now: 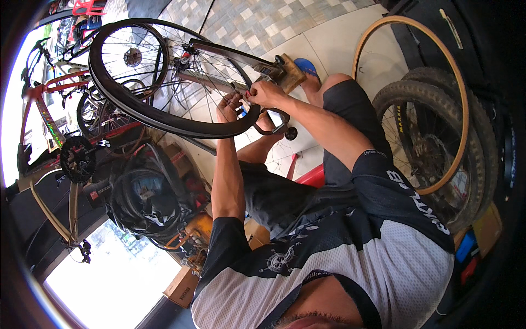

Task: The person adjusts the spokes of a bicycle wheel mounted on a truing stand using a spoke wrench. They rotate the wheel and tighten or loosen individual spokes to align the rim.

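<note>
A black deep-rimmed bicycle wheel is mounted between the arms of a metal truing stand, tilted in front of me. My left hand is at the inner edge of the rim among the spokes, its fingers pinched together. Close beside it, my right hand is closed too, thumb and fingers pressed together at the spoke ends. A small red bit shows between the two hands, too small to name. What either hand grips is hidden by the fingers.
A black knob on the stand sits below my right hand. Knobbly-tyred wheels and a tan hoop lean at the right. A red bike frame stands at the left, with a black bundle below. My foot in a blue sandal is by the stand's base.
</note>
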`<state>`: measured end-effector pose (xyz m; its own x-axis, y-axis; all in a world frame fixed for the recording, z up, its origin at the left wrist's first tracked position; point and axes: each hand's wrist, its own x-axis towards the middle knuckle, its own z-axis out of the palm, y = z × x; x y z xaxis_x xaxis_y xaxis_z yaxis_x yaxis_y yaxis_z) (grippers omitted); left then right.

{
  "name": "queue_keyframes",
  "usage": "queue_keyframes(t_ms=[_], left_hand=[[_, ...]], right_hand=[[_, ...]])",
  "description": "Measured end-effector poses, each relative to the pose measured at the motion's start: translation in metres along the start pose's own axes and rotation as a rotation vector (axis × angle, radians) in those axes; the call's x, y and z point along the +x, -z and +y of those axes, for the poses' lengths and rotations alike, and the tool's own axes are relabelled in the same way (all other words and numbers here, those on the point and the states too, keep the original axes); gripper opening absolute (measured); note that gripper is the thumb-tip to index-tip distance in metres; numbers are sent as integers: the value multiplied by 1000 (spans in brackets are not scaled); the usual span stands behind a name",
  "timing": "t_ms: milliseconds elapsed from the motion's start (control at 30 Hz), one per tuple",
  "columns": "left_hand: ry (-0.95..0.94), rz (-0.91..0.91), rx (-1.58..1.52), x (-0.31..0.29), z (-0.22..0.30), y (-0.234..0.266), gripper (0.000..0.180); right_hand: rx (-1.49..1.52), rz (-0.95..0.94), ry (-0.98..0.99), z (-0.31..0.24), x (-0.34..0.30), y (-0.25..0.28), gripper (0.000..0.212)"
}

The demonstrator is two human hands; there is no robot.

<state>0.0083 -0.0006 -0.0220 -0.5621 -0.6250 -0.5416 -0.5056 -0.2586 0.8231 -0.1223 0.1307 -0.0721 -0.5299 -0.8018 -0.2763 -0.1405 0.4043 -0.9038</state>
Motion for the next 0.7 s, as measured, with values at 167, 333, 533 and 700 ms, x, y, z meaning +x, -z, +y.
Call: queue_keyframes(t_ms=[167,333,533,700], left_hand=[[-16,-17,-16,0,1,6,27],[-10,-52,-11,-4,4,4,28],[52,-89,83,-3,-1,18,33],[62,-96,163,-5,4,15,38]], right_hand=[[126,-75,64,-3,2,1,35],[112,-44,139,-14,-5,3,35],[106,-30,135,-23,-5,-1,34],[161,-55,183,-21,-5,3,36]])
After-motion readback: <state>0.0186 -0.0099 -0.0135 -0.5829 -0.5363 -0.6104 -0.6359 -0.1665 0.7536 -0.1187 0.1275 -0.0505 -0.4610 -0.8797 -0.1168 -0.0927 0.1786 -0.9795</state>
